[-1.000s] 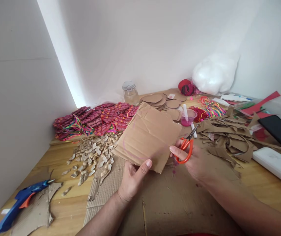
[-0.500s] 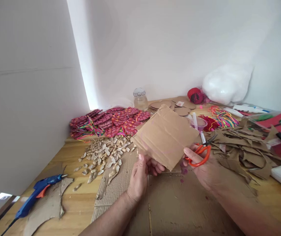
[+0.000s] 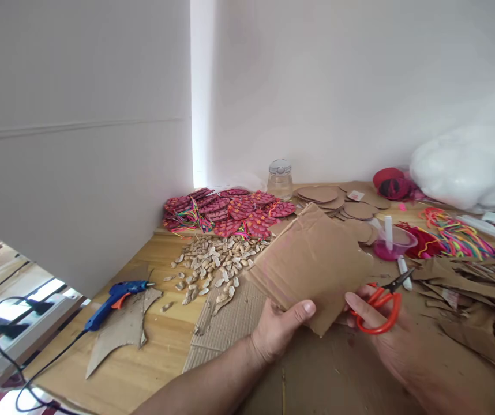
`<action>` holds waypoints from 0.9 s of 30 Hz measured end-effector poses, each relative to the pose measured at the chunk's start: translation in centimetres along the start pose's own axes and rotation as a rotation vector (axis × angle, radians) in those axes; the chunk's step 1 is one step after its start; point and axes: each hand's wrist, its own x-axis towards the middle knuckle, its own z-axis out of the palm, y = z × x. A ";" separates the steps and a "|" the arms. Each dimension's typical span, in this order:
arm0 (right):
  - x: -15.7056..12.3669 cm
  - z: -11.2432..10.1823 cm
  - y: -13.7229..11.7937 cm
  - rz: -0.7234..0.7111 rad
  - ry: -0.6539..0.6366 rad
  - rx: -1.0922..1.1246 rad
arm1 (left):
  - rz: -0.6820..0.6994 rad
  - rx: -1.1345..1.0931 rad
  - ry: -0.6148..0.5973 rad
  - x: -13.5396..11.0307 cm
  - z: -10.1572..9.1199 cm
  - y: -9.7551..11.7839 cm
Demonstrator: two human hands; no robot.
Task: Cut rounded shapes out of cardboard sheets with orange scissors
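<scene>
My left hand [image 3: 280, 328] grips the near edge of a flat brown cardboard piece [image 3: 317, 262], thumb on top, holding it just above the table. My right hand [image 3: 388, 337] is closed through the handles of orange scissors [image 3: 379, 302], whose dark blades point up and to the right, beside the cardboard's right edge. Both hands hover over a large corrugated cardboard sheet [image 3: 317, 374] lying on the wooden table [image 3: 143, 357].
A blue glue gun [image 3: 115, 295] lies on a cardboard scrap at the left. Peanut shells [image 3: 210, 268], red patterned fabric discs [image 3: 230, 208], cardboard circles [image 3: 334, 199], a glass jar [image 3: 280, 178], a pink cup [image 3: 388, 245], coloured cords [image 3: 457, 233] and cardboard offcuts [image 3: 476, 288] fill the back and right.
The view has swung left, so everything sits further right in frame. My left thumb is back on top of the cardboard, which is lower and flatter than half a second ago.
</scene>
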 end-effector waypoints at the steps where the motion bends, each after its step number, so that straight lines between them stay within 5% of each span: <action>1: -0.1 0.0 0.2 -0.004 -0.012 -0.043 | 0.002 -0.007 -0.006 -0.1 0.1 0.1; 10: 0.0 -0.3 0.2 -0.111 -0.020 -0.287 | -0.053 -0.022 0.168 0.0 0.3 -0.1; 19: -1.0 -0.7 -2.3 -0.480 -0.151 -1.134 | -0.059 -0.205 0.445 1.5 0.1 1.0; 23: -0.9 -0.6 -1.5 -0.631 -0.112 -1.102 | -0.046 -0.180 0.462 1.7 0.0 1.2; 27: -1.1 -0.2 -0.9 -0.584 -0.110 -0.924 | -0.048 -0.162 0.448 1.6 -0.1 0.9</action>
